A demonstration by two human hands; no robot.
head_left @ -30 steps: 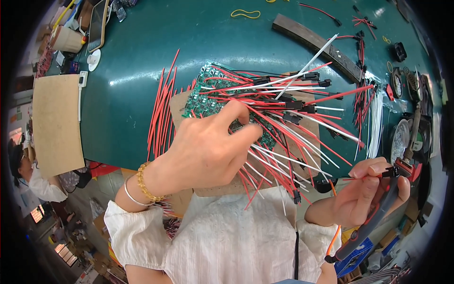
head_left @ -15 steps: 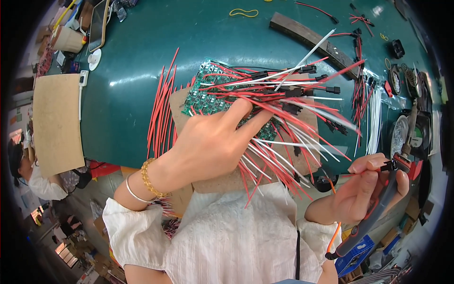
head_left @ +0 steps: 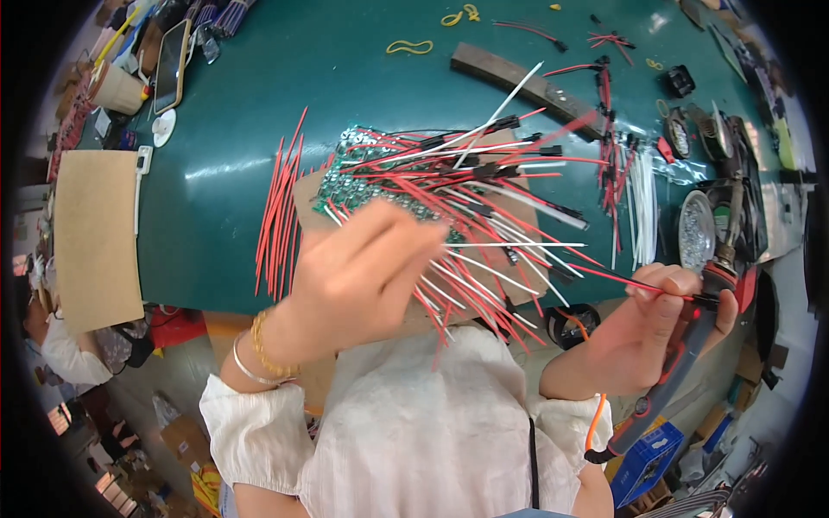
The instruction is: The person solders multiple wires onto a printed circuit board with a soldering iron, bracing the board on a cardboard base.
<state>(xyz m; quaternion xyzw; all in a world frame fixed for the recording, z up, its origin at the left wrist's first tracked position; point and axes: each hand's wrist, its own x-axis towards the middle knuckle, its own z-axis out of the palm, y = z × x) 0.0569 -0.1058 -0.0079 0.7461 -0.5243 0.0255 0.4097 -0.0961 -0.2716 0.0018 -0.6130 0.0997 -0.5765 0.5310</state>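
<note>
While the left hand [head_left: 354,281] is over the lower part of the green circuit boards [head_left: 367,160], in the middle of the frame, its fingers are bent and near to each other; because they are blurred, I cannot tell if they hold something. The boards lie on a brown sheet [head_left: 307,200], and many red and white wires [head_left: 518,244], some with black plugs, spread from them to the right.

At the lower right, the right hand [head_left: 661,315] has its fingers closed around the grey handle of a soldering iron [head_left: 661,399], whose metal end points upward. The same hand also holds a small black connector [head_left: 706,300] near the thumb, from which a red wire [head_left: 617,274] goes left toward the boards.

Left of the boards, loose red wires [head_left: 281,216] lie on the green table [head_left: 233,104]. A dark bar [head_left: 518,82] lies in the upper middle, and a bundle of white wires [head_left: 643,207] on the right side.
</note>
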